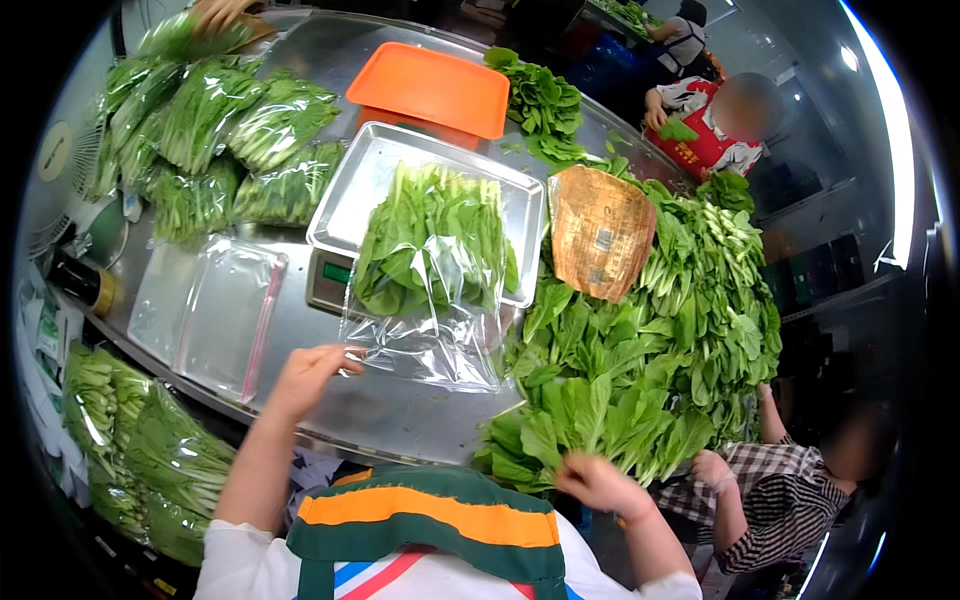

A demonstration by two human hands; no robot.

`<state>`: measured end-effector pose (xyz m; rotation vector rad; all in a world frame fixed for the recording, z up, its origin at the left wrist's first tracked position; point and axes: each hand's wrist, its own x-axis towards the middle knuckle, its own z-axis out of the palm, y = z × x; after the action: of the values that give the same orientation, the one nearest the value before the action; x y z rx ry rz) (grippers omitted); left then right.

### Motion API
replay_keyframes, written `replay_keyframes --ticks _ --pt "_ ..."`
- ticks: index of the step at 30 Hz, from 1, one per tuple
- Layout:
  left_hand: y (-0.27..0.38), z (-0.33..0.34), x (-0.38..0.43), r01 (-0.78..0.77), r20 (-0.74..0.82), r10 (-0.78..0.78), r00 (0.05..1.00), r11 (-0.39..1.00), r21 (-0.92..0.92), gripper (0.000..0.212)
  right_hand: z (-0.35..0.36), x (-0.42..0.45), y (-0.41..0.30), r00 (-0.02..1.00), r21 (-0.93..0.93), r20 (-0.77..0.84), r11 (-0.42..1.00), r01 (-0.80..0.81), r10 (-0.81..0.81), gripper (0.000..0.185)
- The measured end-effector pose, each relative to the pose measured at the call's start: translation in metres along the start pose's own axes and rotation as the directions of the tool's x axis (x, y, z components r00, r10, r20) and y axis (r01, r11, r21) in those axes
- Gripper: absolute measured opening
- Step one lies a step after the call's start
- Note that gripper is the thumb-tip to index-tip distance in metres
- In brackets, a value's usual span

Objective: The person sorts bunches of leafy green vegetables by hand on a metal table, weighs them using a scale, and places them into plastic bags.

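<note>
A clear plastic bag (427,345) lies over a bunch of leafy greens (431,232) on a metal tray (345,195). The tray rests on a weighing scale (326,277) with a lit display. The fingertips of my left hand (311,379) are at the near left corner of the bag; whether they pinch it is unclear. My right hand (600,487), blurred with curled fingers, is at the near edge of a large pile of loose greens (600,405). Whether any leaf is gripped there cannot be made out.
Empty clear bags (225,315) lie at left, with bagged greens (210,112) beyond. An orange lid-like tray (431,86) stands behind the scale. Brown cardboard (600,229) sits on the pile. Co-workers stand at right (772,495) and far right (697,142); another person's hand (221,13) is at upper left.
</note>
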<state>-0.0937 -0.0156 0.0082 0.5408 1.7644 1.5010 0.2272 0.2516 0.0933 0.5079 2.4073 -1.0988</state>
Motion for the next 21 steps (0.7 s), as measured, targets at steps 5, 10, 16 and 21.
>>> replay_keyframes --ticks 5,10,16,21 --pt "-0.011 -0.038 0.034 -0.175 -0.362 0.283 0.888 0.937 0.303 0.037 -0.009 -0.055 0.045 0.967 -0.324 -0.219 0.925 -0.199 0.131 0.011" --pt "0.051 -0.019 0.065 -0.414 0.154 0.794 0.588 0.132 0.901 0.056 -0.053 0.13 -0.015 0.507 -0.782 -0.497 0.617 0.09 -0.704 0.04" --pt "0.059 -0.019 0.063 -0.757 0.488 0.732 0.475 0.058 0.651 0.021 -0.042 0.181 -0.042 0.412 -0.661 -0.38 0.555 0.505 -0.828 0.006" --pt "0.039 0.012 0.064 -0.288 -0.279 0.255 0.926 0.954 -0.084 0.018 -0.031 0.191 -0.059 0.848 0.567 -0.53 0.742 0.357 -0.003 0.031"
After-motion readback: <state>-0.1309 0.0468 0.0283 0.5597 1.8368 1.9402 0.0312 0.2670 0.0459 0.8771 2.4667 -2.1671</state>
